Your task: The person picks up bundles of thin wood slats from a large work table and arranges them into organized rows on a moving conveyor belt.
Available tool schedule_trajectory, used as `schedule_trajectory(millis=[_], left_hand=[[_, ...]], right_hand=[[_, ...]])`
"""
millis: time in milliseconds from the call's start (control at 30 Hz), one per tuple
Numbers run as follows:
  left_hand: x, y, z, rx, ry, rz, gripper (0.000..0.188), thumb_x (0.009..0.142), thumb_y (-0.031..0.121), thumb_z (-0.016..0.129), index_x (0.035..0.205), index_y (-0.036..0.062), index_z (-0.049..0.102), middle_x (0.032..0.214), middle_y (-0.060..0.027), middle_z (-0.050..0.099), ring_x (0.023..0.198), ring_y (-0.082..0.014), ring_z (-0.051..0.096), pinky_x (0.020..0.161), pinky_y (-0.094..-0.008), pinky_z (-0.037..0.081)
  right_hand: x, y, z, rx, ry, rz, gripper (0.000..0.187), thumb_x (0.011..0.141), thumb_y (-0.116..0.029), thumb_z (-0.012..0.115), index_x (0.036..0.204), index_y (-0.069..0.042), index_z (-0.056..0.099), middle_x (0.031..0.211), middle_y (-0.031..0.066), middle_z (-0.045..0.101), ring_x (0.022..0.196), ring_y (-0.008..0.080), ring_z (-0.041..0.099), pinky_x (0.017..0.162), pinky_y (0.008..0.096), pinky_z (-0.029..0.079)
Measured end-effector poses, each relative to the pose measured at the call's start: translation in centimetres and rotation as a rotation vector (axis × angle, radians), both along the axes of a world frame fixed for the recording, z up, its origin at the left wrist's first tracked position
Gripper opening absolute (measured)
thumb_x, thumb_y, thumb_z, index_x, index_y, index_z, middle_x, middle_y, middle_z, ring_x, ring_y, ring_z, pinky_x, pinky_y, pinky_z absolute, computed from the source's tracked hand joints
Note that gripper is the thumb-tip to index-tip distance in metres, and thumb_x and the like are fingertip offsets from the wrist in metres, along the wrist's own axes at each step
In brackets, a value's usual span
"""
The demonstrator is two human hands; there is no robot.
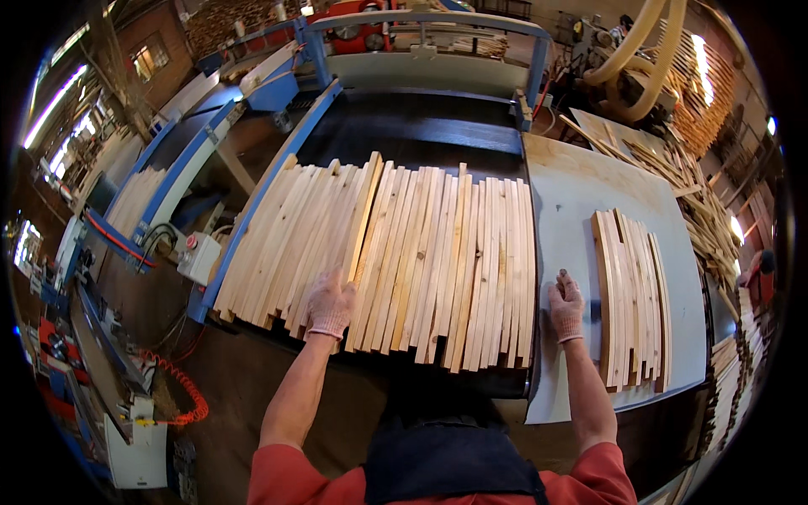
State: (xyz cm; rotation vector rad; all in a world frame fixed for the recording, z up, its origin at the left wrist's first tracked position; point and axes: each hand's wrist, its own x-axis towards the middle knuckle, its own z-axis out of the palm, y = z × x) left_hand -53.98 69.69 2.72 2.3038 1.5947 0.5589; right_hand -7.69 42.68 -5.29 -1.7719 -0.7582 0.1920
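Note:
A wide row of pale wooden slats (421, 261) lies side by side on the black conveyor belt (421, 126). My left hand (330, 305), in a knit glove, rests on the near ends of the slats left of the middle, by one slat (364, 215) that lies tilted on top of the others. My right hand (566, 305), also gloved, lies flat on the grey side table (572, 202), between the belt's slats and a smaller stack of slats (631, 299) to its right. Neither hand holds anything.
A blue machine frame (252, 194) borders the belt on the left, with a white switch box (199, 257) and an orange coiled hose (181, 391) below. Heaps of loose slats (707, 219) lie at the right. Yellow ducts (640, 50) hang at the back right.

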Motion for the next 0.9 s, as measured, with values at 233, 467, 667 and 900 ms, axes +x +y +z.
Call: schedule_trajectory(millis=[233, 467, 667, 900], left_hand=[[3.6, 3.9, 3.2, -0.125, 0.209, -0.05, 0.077, 0.101, 0.04, 0.063, 0.162, -0.0002, 0.039, 0.146, -0.0326, 0.059, 0.134, -0.0486, 0.059, 0.113, -0.0559, 0.049], [6.8, 13.0, -0.7, 0.447, 0.237, -0.024, 0.096, 0.107, 0.066, 0.046, 0.175, 0.0084, 0.012, 0.178, -0.0271, 0.017, 0.166, -0.0432, 0.018, 0.133, -0.0579, 0.013], [11.9, 12.3, 1.1, -0.135, 0.486, -0.071, 0.093, 0.108, 0.068, 0.039, 0.176, 0.0122, 0.011, 0.183, -0.0192, 0.01, 0.169, -0.037, 0.008, 0.136, -0.0525, 0.004], [12.4, 11.5, 5.2, -0.217, 0.548, -0.147, 0.098, 0.104, 0.071, 0.043, 0.175, 0.0094, 0.018, 0.181, -0.0225, 0.016, 0.168, -0.0394, 0.012, 0.135, -0.0546, 0.008]], right_hand=[[-0.1, 0.1, -0.2, 0.004, -0.106, -0.017, 0.04, 0.098, -0.008, 0.074, 0.135, 0.004, 0.067, 0.109, 0.0079, 0.064, 0.09, 0.016, 0.063, 0.083, 0.0296, 0.055], [-0.6, 0.3, -0.2, 0.064, -0.061, -0.033, 0.045, 0.095, -0.009, 0.077, 0.137, 0.004, 0.068, 0.114, 0.0136, 0.071, 0.094, 0.0195, 0.07, 0.086, 0.0301, 0.057], [-0.8, 0.0, 0.4, 0.046, -0.104, -0.065, 0.042, 0.094, -0.01, 0.077, 0.134, 0.001, 0.07, 0.111, 0.0168, 0.071, 0.093, 0.0225, 0.071, 0.085, 0.0311, 0.058], [-0.8, 0.2, 1.4, -0.138, -0.288, -0.114, 0.042, 0.094, -0.016, 0.075, 0.133, 0.0, 0.071, 0.106, 0.0186, 0.072, 0.091, 0.0277, 0.073, 0.084, 0.037, 0.059]])
